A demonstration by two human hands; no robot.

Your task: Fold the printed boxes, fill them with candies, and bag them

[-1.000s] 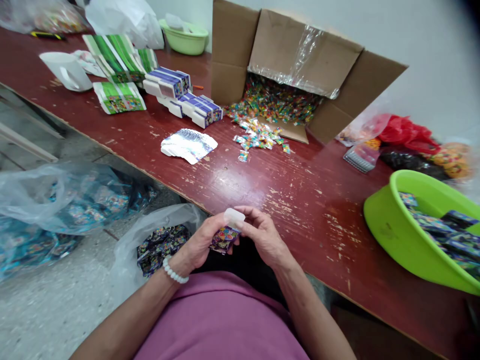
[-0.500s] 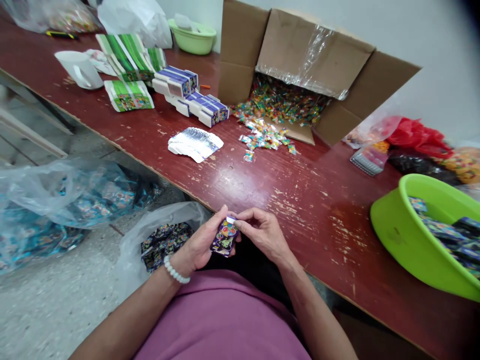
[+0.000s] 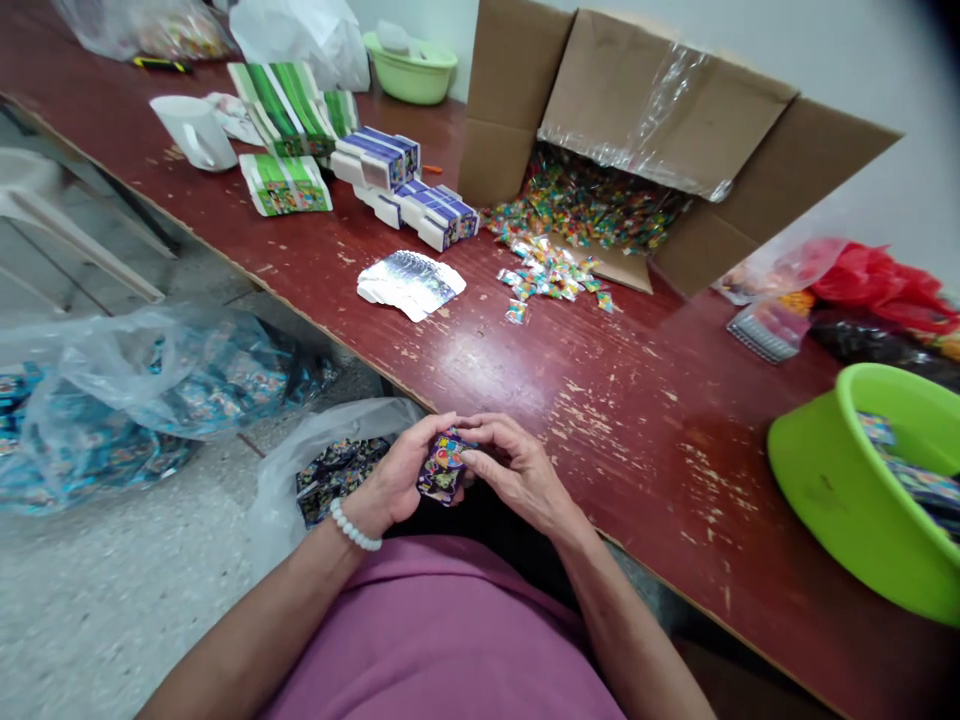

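Note:
A small dark purple printed box [image 3: 441,470] is held between both hands over my lap, by the table's front edge. My left hand [image 3: 401,474] wraps round its left side and underside. On its upper right, my right hand [image 3: 514,466] grips with thumb and fingers. Beyond the hands, a fanned stack of flat silvery cartons [image 3: 411,284] lies on the red table [image 3: 600,420]. Wrapped candies [image 3: 551,270] spill out of an open cardboard box [image 3: 667,110] behind it. Bundled purple cartons [image 3: 409,190] and green cartons [image 3: 285,184] stand at the back left.
A green tub [image 3: 821,500] holding dark packets stands at the right. A plastic bag of dark packets [image 3: 341,475] sits below the table edge, with bags of blue packets [image 3: 97,430] further left. A white mug [image 3: 193,132] and a red bag [image 3: 870,280] are on the table.
The white flap at the top of the small box no longer shows. My right fingers have moved over its top edge. The view has shifted slightly, so the table things appear further right.

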